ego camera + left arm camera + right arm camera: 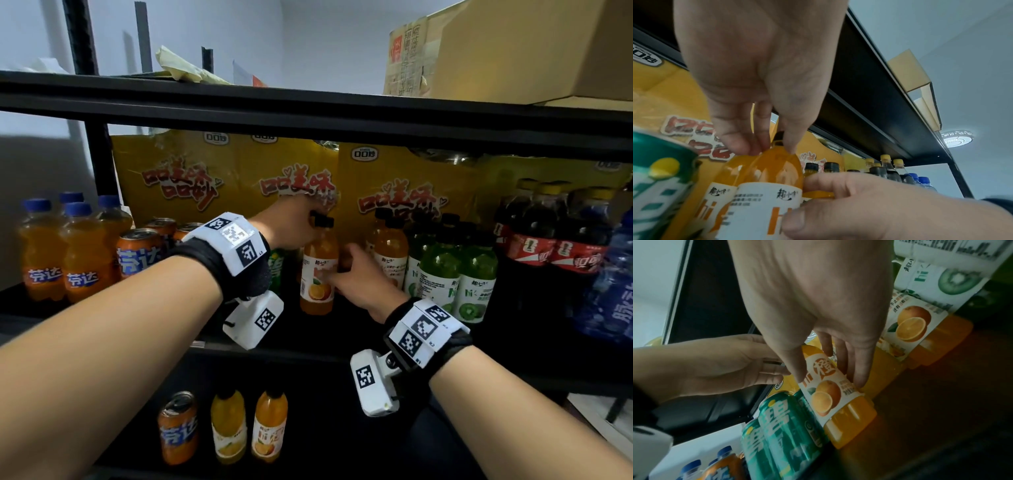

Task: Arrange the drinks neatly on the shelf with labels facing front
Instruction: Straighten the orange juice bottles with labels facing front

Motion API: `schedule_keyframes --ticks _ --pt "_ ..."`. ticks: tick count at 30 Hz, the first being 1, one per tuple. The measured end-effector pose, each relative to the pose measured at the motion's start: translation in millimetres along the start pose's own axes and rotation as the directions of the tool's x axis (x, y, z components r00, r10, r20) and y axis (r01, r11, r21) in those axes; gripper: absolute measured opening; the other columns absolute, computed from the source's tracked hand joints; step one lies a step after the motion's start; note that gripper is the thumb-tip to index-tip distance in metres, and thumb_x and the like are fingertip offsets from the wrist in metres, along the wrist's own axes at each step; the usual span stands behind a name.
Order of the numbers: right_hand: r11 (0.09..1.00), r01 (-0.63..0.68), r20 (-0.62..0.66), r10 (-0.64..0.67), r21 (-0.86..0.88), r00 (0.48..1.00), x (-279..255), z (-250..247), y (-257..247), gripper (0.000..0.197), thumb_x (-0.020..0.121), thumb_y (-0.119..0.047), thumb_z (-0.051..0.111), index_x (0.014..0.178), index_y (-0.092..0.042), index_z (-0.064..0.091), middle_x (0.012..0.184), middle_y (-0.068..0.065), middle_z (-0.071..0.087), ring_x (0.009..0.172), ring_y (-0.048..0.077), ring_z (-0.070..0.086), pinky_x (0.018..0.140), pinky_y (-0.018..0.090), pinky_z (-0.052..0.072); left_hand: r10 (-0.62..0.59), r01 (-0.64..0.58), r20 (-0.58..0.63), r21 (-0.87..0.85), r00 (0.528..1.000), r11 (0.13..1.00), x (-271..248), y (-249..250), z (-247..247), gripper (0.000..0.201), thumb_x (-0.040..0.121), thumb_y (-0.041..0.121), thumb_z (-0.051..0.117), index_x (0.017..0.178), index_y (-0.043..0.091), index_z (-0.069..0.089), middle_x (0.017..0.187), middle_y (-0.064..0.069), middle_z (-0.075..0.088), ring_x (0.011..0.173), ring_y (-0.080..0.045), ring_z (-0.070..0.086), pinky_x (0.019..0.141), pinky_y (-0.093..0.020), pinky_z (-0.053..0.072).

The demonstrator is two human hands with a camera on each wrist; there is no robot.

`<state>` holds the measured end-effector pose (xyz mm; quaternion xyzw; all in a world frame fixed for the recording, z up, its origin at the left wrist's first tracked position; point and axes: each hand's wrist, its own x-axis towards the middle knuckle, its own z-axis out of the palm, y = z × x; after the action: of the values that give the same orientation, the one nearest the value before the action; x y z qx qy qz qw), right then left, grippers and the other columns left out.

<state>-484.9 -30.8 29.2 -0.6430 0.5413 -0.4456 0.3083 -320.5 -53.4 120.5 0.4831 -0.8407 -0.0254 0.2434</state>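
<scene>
Your left hand (287, 222) comes down on top of the orange juice bottle (318, 274); thumb and fingertips (791, 146) are curled onto its black cap and neck, pinching it from above. Your right hand (359, 277) wraps the same bottle at label height, thumb on the near face and fingers (859, 366) round the far side of the white label.

The bottle stands upright on the middle shelf (342, 329), between your two hands. Its orange-fruit label faces roughly front in the head view.

Just left of your left fingers: green cans (777, 421), close beside the bottle. Farther left, orange soda cans (138, 255), then blue-capped orange soda bottles (61, 253) at the shelf end.

Just right of your right fingers: more orange juice bottles (390, 253) of the same kind, then green kiwi drink bottles (455, 274), labels forward. Beyond them, dark cola bottles (548, 240) with red labels, and blue bottles (613, 291) at the edge.

Behind your fingertips: yellow cartons (291, 178) with red lettering along the back of the shelf.

Below your wrists, on the lower shelf: one orange soda can (178, 431) and two juice bottles (250, 425), upright, near each other.

Above: cardboard box (513, 51) on the top shelf.
</scene>
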Motion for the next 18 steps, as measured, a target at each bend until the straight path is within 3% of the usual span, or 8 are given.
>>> schedule_keyframes --ticks 2,4,6,10,12,15,18 --pt "0.999 0.016 0.011 -0.016 -0.049 1.0 -2.9 -2.4 3.6 0.048 0.089 -0.028 0.081 0.125 -0.032 0.05 0.107 -0.022 0.059 0.103 0.005 0.059 0.08 0.022 0.047 -0.015 0.015 -0.028 -0.001 1.0 1.0 2.0 0.2 1.6 0.045 0.093 0.041 0.071 0.133 0.021 0.063 0.116 -0.004 0.067 0.099 -0.02 0.06 0.079 -0.025 0.041" --pt "0.996 0.023 0.019 -0.021 -0.091 1.0 -4.9 -6.2 5.5 0.055 0.089 -0.028 0.08 0.135 -0.025 0.051 0.119 -0.014 0.061 0.113 0.01 0.058 0.091 0.027 0.047 -0.027 0.028 -0.058 0.018 0.998 0.999 3.7 1.5 2.9 0.047 0.09 0.047 0.073 0.127 0.019 0.064 0.108 -0.001 0.064 0.094 -0.018 0.056 0.075 -0.027 0.041" --pt "0.992 0.031 -0.002 -0.032 -0.125 0.999 -6.4 -11.7 2.3 0.059 0.089 -0.027 0.081 0.14 -0.02 0.051 0.132 -0.004 0.063 0.119 0.016 0.06 0.103 0.036 0.05 -0.033 0.036 -0.083 0.04 0.996 0.999 6.8 3.3 4.0 0.043 0.091 0.043 0.074 0.121 0.014 0.066 0.111 -0.006 0.067 0.096 -0.021 0.059 0.076 -0.028 0.043" --pt "0.994 0.072 -0.154 -0.084 -0.082 0.984 -4.4 -35.1 -15.6 0.054 0.092 -0.02 0.077 0.14 -0.016 0.053 0.121 0.001 0.064 0.103 0.016 0.066 0.096 0.035 0.055 -0.051 0.056 -0.069 0.07 0.996 0.996 12.0 6.6 2.3 0.03 0.095 0.027 0.068 0.117 0.008 0.071 0.115 -0.012 0.071 0.104 -0.028 0.066 0.085 -0.036 0.055" --pt "0.995 0.1 -0.257 -0.099 -0.008 0.961 -3.1 -50.8 -26.3 0.046 0.094 -0.018 0.075 0.136 -0.015 0.056 0.113 0.003 0.067 0.103 0.023 0.069 0.095 0.04 0.057 -0.06 0.064 -0.047 0.076 0.997 0.995 12.8 7.6 0.7 0.028 0.094 0.02 0.066 0.118 0.004 0.07 0.115 -0.015 0.07 0.107 -0.03 0.065 0.086 -0.037 0.055" --pt "0.986 0.167 -0.359 -0.166 -0.029 0.918 -1.9 -66.9 -38.0 0.032 0.095 -0.016 0.072 0.126 -0.015 0.063 0.104 -0.003 0.067 0.106 0.025 0.068 0.092 0.035 0.056 -0.077 0.079 -0.028 0.078 0.997 0.994 12.5 4.6 0.3 0.031 0.098 0.014 0.059 0.126 0.002 0.066 0.122 -0.018 0.067 0.112 -0.033 0.063 0.086 -0.036 0.052" --pt "0.965 0.171 -0.382 -0.237 -0.199 0.893 3.6 -71.4 -43.2 0.036 0.097 -0.017 0.068 0.132 -0.015 0.062 0.127 0.003 0.064 0.122 0.024 0.06 0.104 0.039 0.051 -0.115 0.116 -0.028 0.044 0.993 0.992 11.0 0.7 0.0 0.031 0.101 0.014 0.054 0.128 0.002 0.065 0.125 -0.019 0.066 0.114 -0.034 0.062 0.093 -0.039 0.053"
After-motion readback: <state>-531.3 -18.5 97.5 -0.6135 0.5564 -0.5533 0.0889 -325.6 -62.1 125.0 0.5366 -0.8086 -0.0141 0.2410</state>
